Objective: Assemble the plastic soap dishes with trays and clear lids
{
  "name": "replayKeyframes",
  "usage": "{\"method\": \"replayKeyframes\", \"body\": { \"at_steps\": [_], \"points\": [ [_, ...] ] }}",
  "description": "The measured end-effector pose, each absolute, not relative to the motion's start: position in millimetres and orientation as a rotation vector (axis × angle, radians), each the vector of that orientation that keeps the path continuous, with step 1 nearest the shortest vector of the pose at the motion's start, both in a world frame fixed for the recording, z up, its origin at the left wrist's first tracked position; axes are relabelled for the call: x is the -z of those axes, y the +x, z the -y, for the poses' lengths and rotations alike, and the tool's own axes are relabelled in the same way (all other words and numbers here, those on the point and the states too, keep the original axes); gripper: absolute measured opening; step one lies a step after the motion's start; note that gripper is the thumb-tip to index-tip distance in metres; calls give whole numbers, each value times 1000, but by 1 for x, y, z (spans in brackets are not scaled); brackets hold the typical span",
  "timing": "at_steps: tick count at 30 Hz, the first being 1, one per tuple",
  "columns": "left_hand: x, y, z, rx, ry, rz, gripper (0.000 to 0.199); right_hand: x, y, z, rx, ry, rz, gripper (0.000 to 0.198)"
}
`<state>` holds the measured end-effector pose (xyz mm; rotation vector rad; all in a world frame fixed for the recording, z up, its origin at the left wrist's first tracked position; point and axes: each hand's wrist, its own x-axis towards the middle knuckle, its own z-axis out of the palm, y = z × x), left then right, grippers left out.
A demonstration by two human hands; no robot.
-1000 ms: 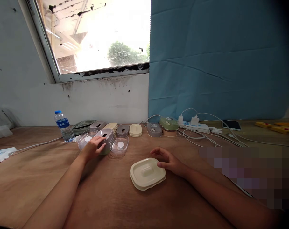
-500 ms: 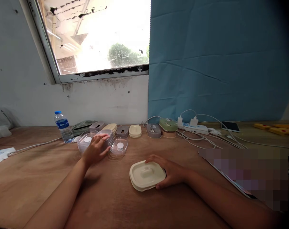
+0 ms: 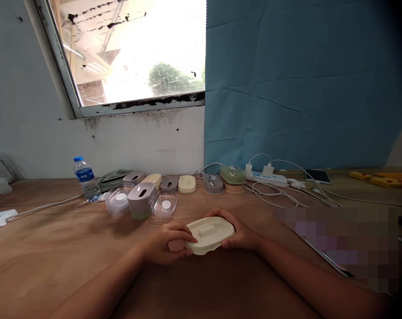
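A cream plastic lid (image 3: 209, 234) with rounded corners and a raised oblong middle is held between my two hands, tilted a little above the wooden table. My right hand (image 3: 241, 234) grips its right end, thumb at the near edge and fingers over the far side. At the left end, my left hand (image 3: 166, 243) pinches the rim, its fingers on top and thumb lower down. Beyond my left hand stands a pale purple box (image 3: 141, 203) with a slot in its top. Clear plastic lids (image 3: 116, 203) and another clear lid (image 3: 164, 207) flank that box.
Cream lids (image 3: 187, 184), a grey slotted box (image 3: 169, 183), a grey case (image 3: 212, 183) and a green case (image 3: 233, 174) line the back. A water bottle (image 3: 87, 180) stands left. Cables run from a power strip (image 3: 267, 178) near a phone (image 3: 317, 176).
My left hand has left the pale purple box and come right and nearer to take hold of the cream lid. My right hand has shifted the lid slightly right and tilted it.
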<state>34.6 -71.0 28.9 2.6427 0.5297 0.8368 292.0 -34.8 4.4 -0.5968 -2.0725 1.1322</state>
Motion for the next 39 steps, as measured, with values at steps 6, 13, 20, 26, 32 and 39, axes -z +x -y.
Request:
{"method": "replayKeyframes", "body": {
  "at_steps": [6, 13, 20, 26, 32, 39],
  "points": [
    [-28, 41, 77, -652, 2675, -565, 24, -6, 291, 36, -1137, -570, 2010, 66],
    [-67, 23, 55, -898, 2747, -790, 21, 6, 287, 22, -1182, -661, 1604, 56],
    [-126, -25, -72, -751, 2682, -1661, 27, 7, 289, 24, -1226, -786, 1661, 35],
    [-112, -41, -138, -263, 2517, -1976, 22, 6, 289, 24, -1248, -811, 1659, 29],
    [-98, -57, -150, -109, 2454, -2035, 24, 4, 290, 22, -1294, -812, 1631, 26],
    [-99, -60, -151, -5, 2364, -2067, 30, 1, 289, 22, -1302, -840, 1630, 26]
  ]
}}
